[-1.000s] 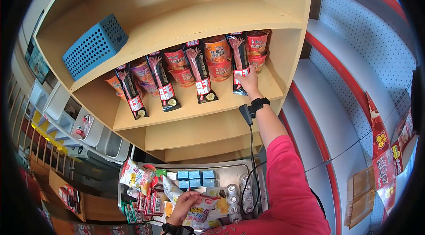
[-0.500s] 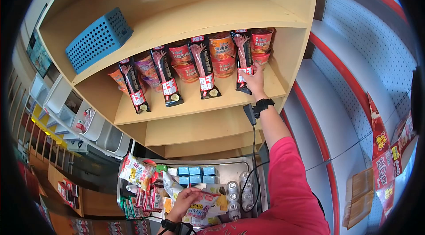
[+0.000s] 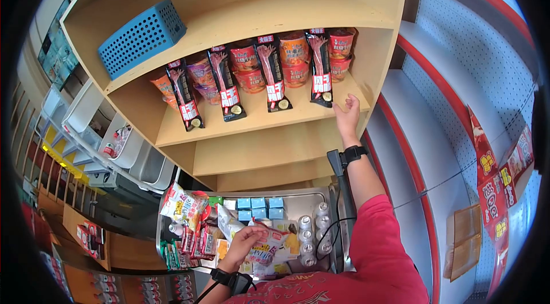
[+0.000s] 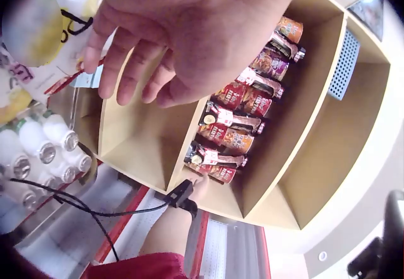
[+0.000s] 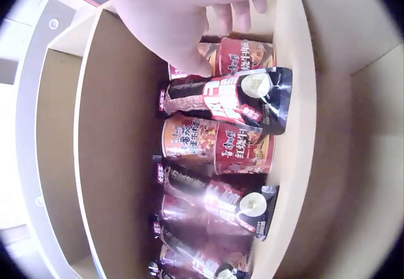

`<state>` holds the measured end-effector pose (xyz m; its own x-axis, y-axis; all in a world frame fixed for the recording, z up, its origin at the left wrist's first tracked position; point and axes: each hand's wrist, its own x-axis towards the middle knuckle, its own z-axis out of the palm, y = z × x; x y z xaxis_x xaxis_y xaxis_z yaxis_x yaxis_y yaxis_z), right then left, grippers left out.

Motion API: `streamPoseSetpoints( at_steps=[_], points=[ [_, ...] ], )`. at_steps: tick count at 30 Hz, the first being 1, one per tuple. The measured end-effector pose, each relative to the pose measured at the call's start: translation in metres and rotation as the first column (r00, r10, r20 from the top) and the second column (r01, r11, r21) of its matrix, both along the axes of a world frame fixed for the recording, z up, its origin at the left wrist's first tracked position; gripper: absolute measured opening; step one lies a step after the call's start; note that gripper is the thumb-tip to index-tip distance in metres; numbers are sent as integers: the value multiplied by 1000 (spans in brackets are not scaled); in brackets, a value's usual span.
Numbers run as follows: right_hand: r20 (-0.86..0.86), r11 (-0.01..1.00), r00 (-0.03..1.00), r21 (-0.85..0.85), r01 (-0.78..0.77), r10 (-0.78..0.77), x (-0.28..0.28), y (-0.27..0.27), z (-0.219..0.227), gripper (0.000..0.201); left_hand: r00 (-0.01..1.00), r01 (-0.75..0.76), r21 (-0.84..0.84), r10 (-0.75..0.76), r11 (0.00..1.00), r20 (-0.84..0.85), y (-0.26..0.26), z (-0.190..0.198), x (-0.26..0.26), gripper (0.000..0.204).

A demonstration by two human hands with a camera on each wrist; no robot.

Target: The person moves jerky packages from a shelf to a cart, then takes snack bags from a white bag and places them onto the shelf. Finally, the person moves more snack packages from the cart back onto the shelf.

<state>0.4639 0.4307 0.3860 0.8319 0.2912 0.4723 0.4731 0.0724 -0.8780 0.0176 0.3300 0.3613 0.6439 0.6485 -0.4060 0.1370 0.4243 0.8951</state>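
Several black snack packets lean in a row against stacked noodle cups (image 3: pixel 295 62) on a wooden shelf. My right hand (image 3: pixel 348 116) is off the rightmost packet (image 3: pixel 321 69), just to its right by the shelf edge, with relaxed fingers and nothing held. In the right wrist view that hand (image 5: pixel 196 14) hangs beside the nearest packet (image 5: pixel 227 99). My left hand (image 3: pixel 245 247) is over the snack bags (image 3: pixel 272 247) in the metal cart; in the left wrist view its fingers (image 4: pixel 136 58) hang loosely bent, holding nothing.
A blue perforated basket (image 3: pixel 143 38) sits on the upper shelf at left. The cart also carries blue boxes (image 3: pixel 259 208) and white bottles (image 3: pixel 306 235). Grey shelving with red edges (image 3: pixel 441 83) stands at right. A black cable (image 4: pixel 113 213) runs from the right wrist.
My right hand has let go of the rightmost packet and moved right and down from it. The packet stays leaning on the cups. The left hand has barely moved.
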Motion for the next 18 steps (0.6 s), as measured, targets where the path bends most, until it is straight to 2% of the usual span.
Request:
streamPoseSetpoints(
  at_steps=[4,8,11,14,16,18],
  points=[
    [-13,997,1000,-72,23,-24,1,-19,-17,52,1000,-9,-2,9,1000,-10,-2,4,-3,20],
    [-50,994,998,-98,-47,42,13,-12,-28,54,1000,4,-4,-4,1000,-4,-1,6,-2,21],
    [-69,982,991,-145,-124,116,29,4,-28,59,986,164,155,-160,974,-41,27,5,10,22],
    [-113,961,976,-186,-205,186,40,22,-21,66,974,226,234,-227,945,-25,58,20,50,22],
    [-146,942,958,-197,-273,247,45,30,-13,71,935,355,320,-322,879,-151,84,32,90,25],
    [-179,926,932,-154,-343,316,52,40,-11,74,935,353,359,-342,864,-97,108,33,138,33]
  ],
)
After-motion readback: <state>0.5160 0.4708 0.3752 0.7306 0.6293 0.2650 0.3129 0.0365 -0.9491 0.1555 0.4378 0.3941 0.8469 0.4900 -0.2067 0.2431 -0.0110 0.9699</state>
